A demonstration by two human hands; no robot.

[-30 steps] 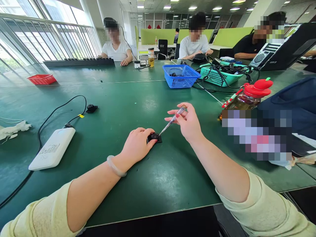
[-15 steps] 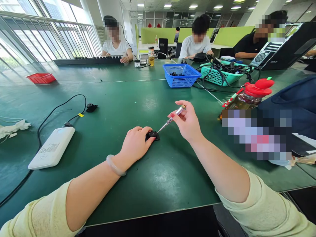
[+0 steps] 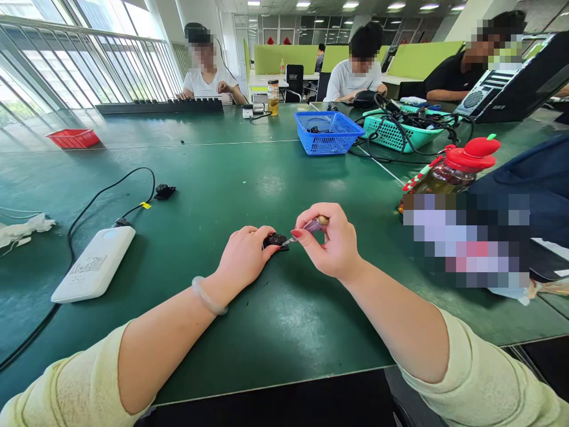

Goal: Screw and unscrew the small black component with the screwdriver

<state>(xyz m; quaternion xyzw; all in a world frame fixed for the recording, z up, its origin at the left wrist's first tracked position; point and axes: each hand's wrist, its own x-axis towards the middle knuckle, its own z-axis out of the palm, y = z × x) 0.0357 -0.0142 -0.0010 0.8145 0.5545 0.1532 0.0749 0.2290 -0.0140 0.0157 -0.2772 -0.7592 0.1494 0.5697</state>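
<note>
A small black part [image 3: 276, 240] with a flat base lies on the green table in front of me. My left hand [image 3: 246, 252] grips it from the left between thumb and fingers, hiding part of it. In my right hand [image 3: 331, 240] is a screwdriver [image 3: 312, 226] with a clear purplish handle, held low and slanted. Its tip meets the right side of the black part; exactly where it touches is too small to tell.
Left of me lie a white power bank [image 3: 94, 264], its black cable [image 3: 74, 228] and another small black part [image 3: 165, 191]. Farther off stand a red tray [image 3: 73, 138], a blue basket [image 3: 328, 142] and a green basket [image 3: 400, 137]. A red-lidded bottle [image 3: 460, 163] stands right. Several people sit beyond.
My right hand has moved down, and the screwdriver leans flatter, its tip still at the black part. My left hand stays put. The far-left person's hand has lifted off the table.
</note>
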